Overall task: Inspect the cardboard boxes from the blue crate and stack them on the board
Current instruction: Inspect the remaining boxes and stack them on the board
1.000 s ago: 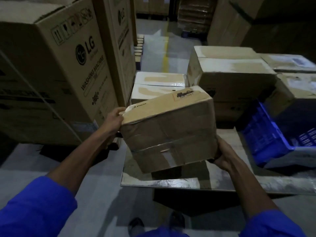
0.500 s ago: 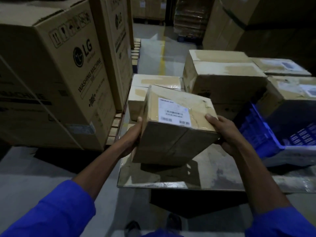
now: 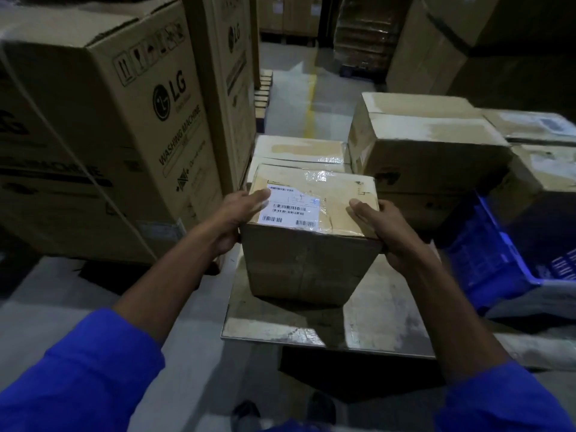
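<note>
Head view: I am holding the cardboard box (image 3: 307, 241) upright between both hands, its bottom looking to be resting on the shiny board (image 3: 383, 316), label side up. My left hand (image 3: 238, 213) is wrapping its near left top corner, fingers lying flat onto the white label (image 3: 293, 207), while my right hand (image 3: 378, 227) is clasping the near right top corner, fingers over the top. Other boxes (image 3: 427, 145) are sitting behind it, the blue crate (image 3: 486, 260) to the right.

brown box (image 3: 308, 260), white label (image 3: 293, 207), crate (image 3: 486, 260) seemingly blue
</note>
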The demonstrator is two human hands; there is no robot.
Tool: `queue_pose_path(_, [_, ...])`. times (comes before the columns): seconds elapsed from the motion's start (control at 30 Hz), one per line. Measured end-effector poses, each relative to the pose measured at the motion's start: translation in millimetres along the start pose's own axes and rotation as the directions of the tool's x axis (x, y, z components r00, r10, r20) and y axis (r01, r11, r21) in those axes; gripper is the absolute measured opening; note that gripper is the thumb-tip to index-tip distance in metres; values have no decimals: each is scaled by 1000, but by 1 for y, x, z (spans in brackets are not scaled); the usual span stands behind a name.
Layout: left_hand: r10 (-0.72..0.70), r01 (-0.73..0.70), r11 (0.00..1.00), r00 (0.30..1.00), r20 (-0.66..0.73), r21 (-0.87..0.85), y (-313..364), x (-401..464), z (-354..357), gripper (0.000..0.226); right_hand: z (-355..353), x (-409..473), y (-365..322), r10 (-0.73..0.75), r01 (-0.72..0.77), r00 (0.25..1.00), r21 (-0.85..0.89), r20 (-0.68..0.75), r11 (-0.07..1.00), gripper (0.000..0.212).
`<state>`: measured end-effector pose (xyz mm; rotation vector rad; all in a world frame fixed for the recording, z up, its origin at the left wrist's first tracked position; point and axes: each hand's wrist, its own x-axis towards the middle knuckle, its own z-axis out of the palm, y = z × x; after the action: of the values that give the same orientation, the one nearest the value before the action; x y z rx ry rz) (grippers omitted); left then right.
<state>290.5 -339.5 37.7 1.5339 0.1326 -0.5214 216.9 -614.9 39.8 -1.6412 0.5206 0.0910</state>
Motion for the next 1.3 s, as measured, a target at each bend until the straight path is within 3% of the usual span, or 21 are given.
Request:
queue_pose_path(0.07, [-6, 6, 1000, 1000, 7, 3, 1, 3, 7, 44, 2, 6, -1, 12, -12, 1000, 8, 11, 1000, 121])
queue_pose_path(0.17, [9, -10, 1000, 1000, 28, 30, 1, 9, 13, 34, 5, 9, -2, 7, -8, 1000, -8, -18, 1000, 88])
queue_pose_path(0.43, [73, -37, 963, 989, -126, 265, 2, 15, 20, 24, 8, 16, 1, -36, 32, 998, -83, -50, 996, 72])
queue_pose_path(0.53, [79, -36, 964, 985, -151, 264, 1, 16, 18, 35, 7, 19, 0, -50, 45, 998, -104, -48, 994, 76])
queue_pose_path(0.77, [70, -44, 981, 988, -136, 188, -2, 12, 16, 36, 8, 21, 3, -41, 35, 998, -114, -52, 993, 76])
queue_pose_path(0.83, [53, -26, 983, 989, -142, 182, -1, 13, 13, 36, 7, 18, 5, -25, 25, 1000, -27, -15, 999, 80])
queue_pose_path(0.9, [23, -1, 989, 989, -145, 148, -2, 11, 8, 35, -2, 19, 17, 6, -19, 998, 188, 69, 982, 87])
queue_pose_path(0.97, [-8, 20, 997, 988, -152, 79, -3, 9, 2, 39, -8, 25, 38, 74, -109, 990, 332, 117, 937, 79])
queue_pose_path(1.07, [-43, 44, 999, 986, -162, 5, -1, 6, -12, 48, 0, 40, 89, 324, -313, 946, 213, -15, 925, 65])
queue_pose_path(1.17, [-53, 46, 998, 984, -170, -41, 0, 5, -29, 65, 17, 42, 133, 492, -491, 871, 78, 12, 868, 77])
queue_pose_path(1.3, [86, -85, 996, 981, -172, 11, -5, 9, -50, 95, 21, 32, 137, 466, -468, 882, 219, 65, 856, 57])
